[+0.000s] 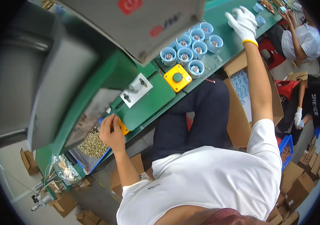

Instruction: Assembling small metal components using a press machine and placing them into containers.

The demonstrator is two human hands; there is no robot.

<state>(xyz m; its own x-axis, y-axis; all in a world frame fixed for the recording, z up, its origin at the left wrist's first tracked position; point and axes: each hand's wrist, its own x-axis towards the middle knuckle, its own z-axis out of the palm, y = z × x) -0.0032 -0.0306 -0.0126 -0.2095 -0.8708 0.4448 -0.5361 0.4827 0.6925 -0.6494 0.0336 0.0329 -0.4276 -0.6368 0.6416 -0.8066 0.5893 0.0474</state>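
Note:
My left hand (112,135) is bare, its fingers curled beside a yellow box (123,128) and over the edge of a blue tray of small brass-coloured parts (94,144). Whatever its fingertips hold, if anything, is too small to make out. Stretched far out over the green table, my right hand (242,24) wears a white glove with a yellow cuff. Its fingers are spread with nothing in them. Close to that hand stands a light blue cup (260,21). Several light blue cups (185,55) with metal pieces inside are grouped left of it.
A large grey machine (141,22) overhangs the green table (160,92). On the table sit a yellow box with a green button (177,77) and a metal block (136,90). An open carton of blue cups (238,138) stands by my right arm. Two co-workers (302,41) sit at right.

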